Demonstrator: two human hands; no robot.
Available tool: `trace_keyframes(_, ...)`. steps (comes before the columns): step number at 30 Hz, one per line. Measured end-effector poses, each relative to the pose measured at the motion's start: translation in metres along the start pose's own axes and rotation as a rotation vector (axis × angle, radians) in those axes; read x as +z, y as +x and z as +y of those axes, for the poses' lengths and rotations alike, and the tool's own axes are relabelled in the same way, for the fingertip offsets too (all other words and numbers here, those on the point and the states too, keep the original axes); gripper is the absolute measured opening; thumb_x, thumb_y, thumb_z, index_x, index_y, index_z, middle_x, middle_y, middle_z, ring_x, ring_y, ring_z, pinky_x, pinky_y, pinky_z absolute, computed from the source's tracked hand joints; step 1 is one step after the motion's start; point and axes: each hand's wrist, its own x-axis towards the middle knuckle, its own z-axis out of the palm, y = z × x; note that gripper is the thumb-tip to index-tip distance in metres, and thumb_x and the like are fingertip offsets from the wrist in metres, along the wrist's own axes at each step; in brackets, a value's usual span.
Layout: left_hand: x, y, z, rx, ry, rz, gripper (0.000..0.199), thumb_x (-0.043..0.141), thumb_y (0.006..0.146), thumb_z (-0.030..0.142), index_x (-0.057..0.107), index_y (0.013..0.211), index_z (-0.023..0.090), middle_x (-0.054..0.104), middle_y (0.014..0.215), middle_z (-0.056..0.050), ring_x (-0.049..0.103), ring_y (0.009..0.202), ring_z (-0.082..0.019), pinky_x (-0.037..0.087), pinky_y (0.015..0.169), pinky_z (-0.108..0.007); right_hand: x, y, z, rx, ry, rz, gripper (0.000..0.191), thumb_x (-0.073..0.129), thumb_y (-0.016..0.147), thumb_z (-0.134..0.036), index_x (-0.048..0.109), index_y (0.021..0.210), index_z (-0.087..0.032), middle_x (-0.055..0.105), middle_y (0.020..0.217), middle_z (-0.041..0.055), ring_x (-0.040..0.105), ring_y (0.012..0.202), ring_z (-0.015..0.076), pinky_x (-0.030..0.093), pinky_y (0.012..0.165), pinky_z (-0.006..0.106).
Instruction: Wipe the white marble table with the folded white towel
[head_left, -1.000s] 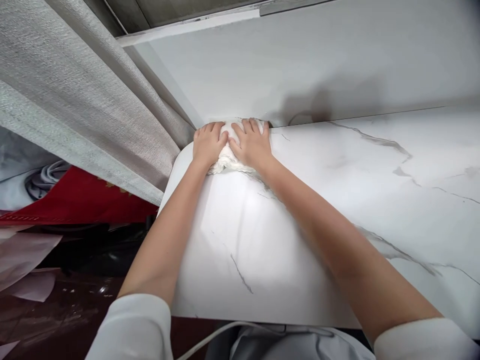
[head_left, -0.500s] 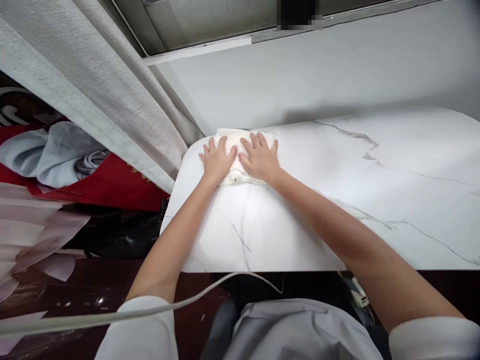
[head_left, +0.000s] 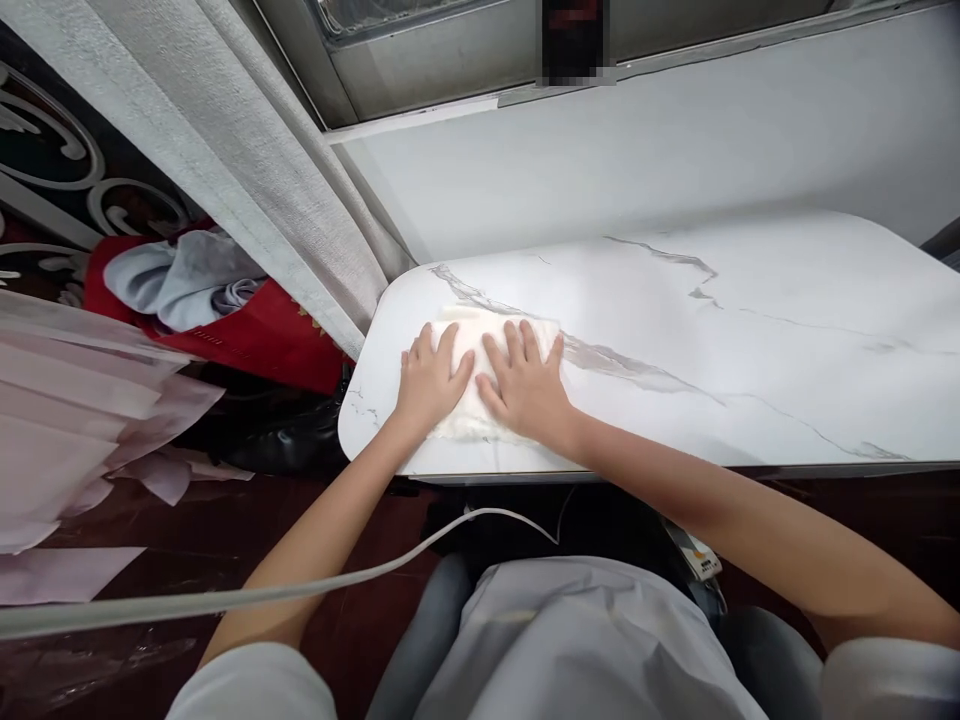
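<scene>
A white cloth [head_left: 476, 395] lies flat on the white marble-patterned table [head_left: 750, 330], near its left end and close to the front edge. My left hand [head_left: 430, 378] rests palm down on the cloth's left side, fingers spread. On the right side of the same cloth, my right hand [head_left: 525, 388] presses flat, its fingers also apart. The two thumbs point toward each other with a strip of cloth showing between them. Parts of the cloth under both palms are hidden.
A light grey curtain [head_left: 285, 150] hangs at the table's left end, beside a red bag [head_left: 300, 345] holding grey-white fabric. A white cable [head_left: 360, 577] crosses in front of my body. The wall [head_left: 675, 150] borders the table's far side.
Both hands have drawn the cloth from the table's far edge toward me, close to the front edge. The cloth now lies flatter. The camera view has shifted a little.
</scene>
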Motion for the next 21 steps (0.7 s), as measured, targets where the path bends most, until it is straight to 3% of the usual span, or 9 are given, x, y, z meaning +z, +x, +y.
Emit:
trace_keyframes(6, -0.001, -0.052, 0.000, 0.084, 0.009, 0.054, 0.057, 0.046, 0.100, 0.039, 0.043, 0.149, 0.009, 0.037, 0.153, -0.030, 0.038, 0.144, -0.041, 0.035, 0.113, -0.057, -0.002, -0.052, -0.012, -0.066, 0.018, 0.056, 0.062, 0.027, 0.103, -0.043, 0.034, 0.156, -0.011, 0.026, 0.161, 0.0262, 0.018, 0.150, 0.0460, 0.018, 0.107, 0.080)
trace_keyframes(10, -0.001, -0.074, 0.001, 0.125, -0.003, 0.078, 0.057, 0.042, 0.101, 0.040, 0.044, 0.149, 0.009, 0.037, 0.152, -0.031, 0.040, 0.142, -0.042, 0.038, 0.111, -0.058, -0.002, -0.073, -0.012, -0.111, 0.018, 0.117, 0.062, 0.029, 0.103, -0.044, 0.038, 0.155, -0.012, 0.030, 0.160, 0.0266, 0.022, 0.148, 0.0470, 0.019, 0.106, 0.079)
trace_keyframes(13, 0.000, -0.084, 0.008, 0.108, 0.015, 0.088, 0.058, 0.038, 0.102, 0.042, 0.043, 0.149, 0.009, 0.036, 0.152, -0.032, 0.043, 0.139, -0.043, 0.039, 0.108, -0.061, -0.004, -0.081, -0.005, -0.148, 0.025, 0.143, 0.060, 0.030, 0.103, -0.044, 0.041, 0.153, -0.013, 0.033, 0.159, 0.0251, 0.025, 0.148, 0.0454, 0.023, 0.107, 0.077)
trace_keyframes(18, 0.006, -0.093, 0.033, 0.134, 0.031, 0.095, 0.059, 0.035, 0.103, 0.044, 0.041, 0.150, 0.008, 0.036, 0.152, -0.032, 0.038, 0.142, -0.045, 0.028, 0.113, -0.068, -0.008, -0.095, 0.019, -0.169, 0.014, 0.200, 0.059, 0.031, 0.103, -0.046, 0.046, 0.151, -0.015, 0.038, 0.157, 0.0225, 0.030, 0.147, 0.0424, 0.025, 0.108, 0.074)
trace_keyframes(21, 0.009, -0.092, 0.051, 0.161, 0.019, 0.100, 0.060, 0.035, 0.102, 0.044, 0.040, 0.150, 0.008, 0.035, 0.152, -0.033, 0.039, 0.140, -0.047, 0.030, 0.112, -0.068, -0.010, -0.103, 0.035, -0.147, 0.011, 0.211, 0.057, 0.034, 0.102, -0.045, 0.047, 0.150, -0.017, 0.039, 0.157, 0.0208, 0.029, 0.148, 0.0406, 0.023, 0.110, 0.073)
